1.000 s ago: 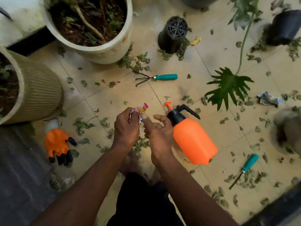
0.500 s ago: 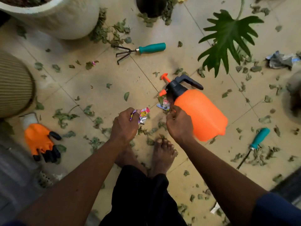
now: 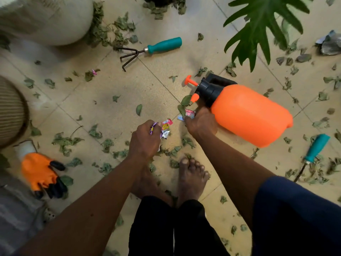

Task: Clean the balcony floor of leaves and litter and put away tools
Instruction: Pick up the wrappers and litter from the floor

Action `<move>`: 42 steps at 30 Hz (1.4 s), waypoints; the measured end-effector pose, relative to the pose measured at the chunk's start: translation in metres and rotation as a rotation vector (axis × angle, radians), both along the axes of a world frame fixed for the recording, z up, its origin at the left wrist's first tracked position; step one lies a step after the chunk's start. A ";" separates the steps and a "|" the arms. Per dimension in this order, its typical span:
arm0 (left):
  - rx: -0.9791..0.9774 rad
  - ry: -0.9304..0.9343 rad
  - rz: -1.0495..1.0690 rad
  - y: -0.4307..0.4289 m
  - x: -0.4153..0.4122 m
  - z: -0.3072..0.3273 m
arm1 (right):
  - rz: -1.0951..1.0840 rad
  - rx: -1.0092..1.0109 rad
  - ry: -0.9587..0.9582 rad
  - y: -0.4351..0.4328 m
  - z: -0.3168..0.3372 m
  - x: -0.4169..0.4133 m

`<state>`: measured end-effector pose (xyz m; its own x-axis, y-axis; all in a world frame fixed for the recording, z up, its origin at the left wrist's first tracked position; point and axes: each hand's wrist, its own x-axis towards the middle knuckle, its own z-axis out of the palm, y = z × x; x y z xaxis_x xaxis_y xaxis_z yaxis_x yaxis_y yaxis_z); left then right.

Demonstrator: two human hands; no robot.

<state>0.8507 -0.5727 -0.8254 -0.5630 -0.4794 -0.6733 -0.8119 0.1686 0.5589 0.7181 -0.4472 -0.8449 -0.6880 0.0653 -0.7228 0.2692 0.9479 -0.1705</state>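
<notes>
My left hand (image 3: 144, 140) grips a bunch of crumpled sweet wrappers (image 3: 164, 128), pink, purple and silver. My right hand (image 3: 201, 123) reaches down beside the orange spray bottle (image 3: 249, 113) and pinches a pink wrapper (image 3: 189, 114) lying on the tiled floor (image 3: 147, 93) by the bottle's nozzle. Dry green leaves (image 3: 64, 143) are scattered all over the tiles. A teal-handled hand rake (image 3: 153, 48) lies farther off, and another teal-handled tool (image 3: 311, 154) lies at the right.
An orange and black glove (image 3: 41, 174) lies at the left near a ribbed pot (image 3: 11, 111). A large white pot (image 3: 48, 21) stands at the top left. A big green plant leaf (image 3: 262, 24) hangs at the top right, with grey litter (image 3: 329, 44) beyond. My bare feet (image 3: 190, 178) stand below my hands.
My right hand left the wrappers in my left hand and went down to the floor beside the spray bottle, closing on another wrapper. The view has dropped closer to the floor.
</notes>
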 end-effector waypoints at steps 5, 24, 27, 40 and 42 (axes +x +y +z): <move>-0.032 0.001 -0.029 -0.014 -0.001 0.003 | -0.227 -0.119 0.072 0.006 0.000 0.014; 0.074 0.194 -0.267 0.018 -0.096 0.150 | -0.402 -0.760 -0.027 0.044 0.170 -0.022; 0.069 0.220 -0.121 0.007 -0.096 0.157 | -0.431 -0.809 -0.090 0.024 0.187 -0.029; -0.107 0.001 0.395 -0.182 0.006 0.073 | -0.019 -0.615 -0.096 -0.188 0.096 0.023; -0.069 -0.003 0.388 -0.209 0.015 0.056 | 0.094 -0.556 -0.023 -0.217 0.072 0.025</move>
<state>0.8658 -0.7815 -0.7698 -0.3290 -0.7002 -0.6337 -0.8243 -0.1145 0.5545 0.7427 -0.6644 -0.7731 -0.6560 -0.3903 -0.6460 0.1977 0.7372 -0.6461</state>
